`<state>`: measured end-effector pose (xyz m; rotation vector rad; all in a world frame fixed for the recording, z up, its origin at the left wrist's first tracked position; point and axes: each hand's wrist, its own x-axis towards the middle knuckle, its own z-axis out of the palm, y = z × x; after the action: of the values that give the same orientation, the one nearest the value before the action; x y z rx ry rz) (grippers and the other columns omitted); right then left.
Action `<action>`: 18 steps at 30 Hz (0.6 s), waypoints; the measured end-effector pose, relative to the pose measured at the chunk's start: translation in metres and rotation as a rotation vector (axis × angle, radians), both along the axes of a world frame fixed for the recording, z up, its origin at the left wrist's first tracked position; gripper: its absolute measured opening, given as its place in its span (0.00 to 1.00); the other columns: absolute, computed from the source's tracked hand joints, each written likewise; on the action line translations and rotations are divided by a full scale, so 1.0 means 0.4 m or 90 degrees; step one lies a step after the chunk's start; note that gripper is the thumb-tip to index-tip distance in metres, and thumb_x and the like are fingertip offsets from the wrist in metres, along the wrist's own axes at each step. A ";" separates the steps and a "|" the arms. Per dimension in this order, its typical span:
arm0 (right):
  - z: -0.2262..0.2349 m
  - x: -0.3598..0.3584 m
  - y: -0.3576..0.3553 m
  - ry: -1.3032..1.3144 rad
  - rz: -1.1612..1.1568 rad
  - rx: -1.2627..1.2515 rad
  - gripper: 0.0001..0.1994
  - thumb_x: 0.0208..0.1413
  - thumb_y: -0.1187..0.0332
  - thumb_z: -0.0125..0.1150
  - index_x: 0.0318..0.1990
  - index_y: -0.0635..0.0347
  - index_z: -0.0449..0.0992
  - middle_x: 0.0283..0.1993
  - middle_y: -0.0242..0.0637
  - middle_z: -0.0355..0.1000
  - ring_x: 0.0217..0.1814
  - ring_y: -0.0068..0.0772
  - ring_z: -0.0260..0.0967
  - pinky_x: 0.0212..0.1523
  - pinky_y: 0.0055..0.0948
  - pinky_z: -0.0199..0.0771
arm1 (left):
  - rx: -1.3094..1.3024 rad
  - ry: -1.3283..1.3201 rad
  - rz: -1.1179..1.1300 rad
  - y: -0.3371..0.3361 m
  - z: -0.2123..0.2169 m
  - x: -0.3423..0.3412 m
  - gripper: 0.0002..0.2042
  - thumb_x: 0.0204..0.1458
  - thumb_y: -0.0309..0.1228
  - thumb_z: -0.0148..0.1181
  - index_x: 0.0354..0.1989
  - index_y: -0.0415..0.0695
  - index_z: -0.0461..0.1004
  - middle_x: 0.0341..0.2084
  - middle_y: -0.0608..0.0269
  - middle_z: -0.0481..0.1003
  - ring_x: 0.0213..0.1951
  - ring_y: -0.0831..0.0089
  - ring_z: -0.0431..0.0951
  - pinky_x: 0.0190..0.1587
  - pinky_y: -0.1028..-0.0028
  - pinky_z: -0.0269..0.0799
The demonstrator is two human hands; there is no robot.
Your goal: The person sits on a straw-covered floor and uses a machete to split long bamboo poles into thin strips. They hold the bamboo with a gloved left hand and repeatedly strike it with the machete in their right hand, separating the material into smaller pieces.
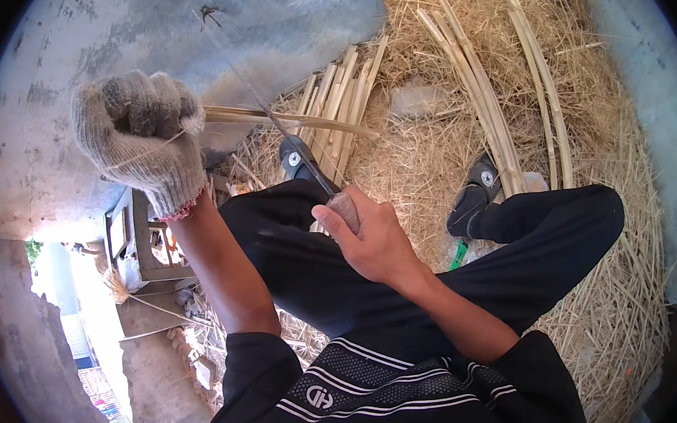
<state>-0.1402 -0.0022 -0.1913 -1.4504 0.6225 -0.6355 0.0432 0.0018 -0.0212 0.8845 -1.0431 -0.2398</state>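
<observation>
My left hand, in a grey knitted glove with darkened fingers, is closed in a fist at the left. A pale split strip of bamboo or wood sticks out of it to the right. My bare right hand grips the wooden handle of a knife. Its long, narrow blade points up and to the left and crosses the strip, at least from this angle; I cannot tell whether they touch. A thin, pale fibre lies across the glove.
Shavings cover the floor. Several split strips lie beyond my left shoe. Longer strips stretch past my right shoe, near a flat block. A worn wall rises at left, with a wooden frame below it.
</observation>
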 end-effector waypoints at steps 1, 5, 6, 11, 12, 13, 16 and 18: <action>-0.008 0.001 -0.001 0.012 0.001 0.005 0.22 0.60 0.51 0.58 0.31 0.67 0.71 0.21 0.49 0.70 0.24 0.48 0.71 0.28 0.40 0.68 | -0.001 0.004 -0.024 -0.002 -0.003 -0.005 0.22 0.57 0.42 0.49 0.12 0.55 0.52 0.08 0.75 0.48 0.10 0.82 0.47 0.09 0.76 0.50; -0.094 0.006 -0.028 0.158 -0.008 0.066 0.25 0.60 0.49 0.55 0.33 0.69 0.72 0.24 0.54 0.72 0.29 0.58 0.73 0.33 0.45 0.70 | -0.009 -0.019 -0.030 -0.004 0.002 -0.006 0.23 0.59 0.43 0.48 0.11 0.55 0.52 0.08 0.75 0.48 0.10 0.81 0.47 0.09 0.78 0.50; -0.112 -0.003 -0.040 0.195 -0.008 0.083 0.25 0.60 0.48 0.54 0.33 0.69 0.73 0.24 0.55 0.72 0.30 0.58 0.73 0.34 0.46 0.70 | -0.010 -0.035 -0.042 0.003 -0.001 0.011 0.23 0.59 0.42 0.47 0.11 0.55 0.52 0.08 0.75 0.48 0.10 0.81 0.47 0.08 0.78 0.50; -0.032 -0.013 0.012 0.046 0.005 0.075 0.20 0.61 0.54 0.58 0.32 0.67 0.72 0.18 0.41 0.67 0.19 0.32 0.67 0.24 0.34 0.67 | -0.013 0.006 0.015 0.005 -0.015 -0.001 0.23 0.60 0.42 0.48 0.12 0.55 0.52 0.08 0.75 0.47 0.10 0.82 0.48 0.09 0.78 0.51; -0.026 -0.009 0.022 0.026 0.004 0.042 0.20 0.61 0.54 0.58 0.32 0.67 0.72 0.18 0.42 0.68 0.19 0.33 0.68 0.24 0.34 0.67 | -0.009 0.002 0.024 0.006 -0.017 -0.006 0.23 0.60 0.43 0.48 0.12 0.55 0.52 0.08 0.75 0.47 0.10 0.82 0.48 0.09 0.78 0.51; -0.016 -0.001 0.033 -0.001 0.000 0.009 0.20 0.61 0.54 0.58 0.32 0.67 0.72 0.19 0.42 0.68 0.19 0.34 0.69 0.24 0.34 0.68 | -0.006 -0.008 0.028 0.000 -0.008 -0.011 0.23 0.60 0.44 0.49 0.12 0.54 0.52 0.08 0.75 0.47 0.11 0.82 0.48 0.09 0.78 0.51; -0.071 0.039 0.032 -0.006 -0.056 -0.019 0.22 0.60 0.51 0.57 0.31 0.67 0.72 0.20 0.48 0.70 0.22 0.44 0.72 0.27 0.38 0.70 | -0.019 -0.016 0.179 -0.009 -0.004 -0.038 0.20 0.60 0.47 0.52 0.19 0.50 0.61 0.13 0.72 0.58 0.14 0.81 0.59 0.14 0.75 0.63; -0.180 0.065 -0.004 0.045 -0.128 -0.014 0.26 0.59 0.48 0.56 0.30 0.69 0.73 0.22 0.54 0.72 0.25 0.59 0.73 0.29 0.45 0.72 | -0.039 0.038 0.516 -0.069 -0.005 -0.104 0.19 0.60 0.48 0.53 0.26 0.46 0.66 0.17 0.69 0.64 0.17 0.78 0.65 0.17 0.73 0.70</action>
<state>-0.1140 -0.0039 -0.2634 -1.4466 0.8253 -0.7522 0.0016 -0.0257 -0.0232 1.1632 -0.5669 0.4421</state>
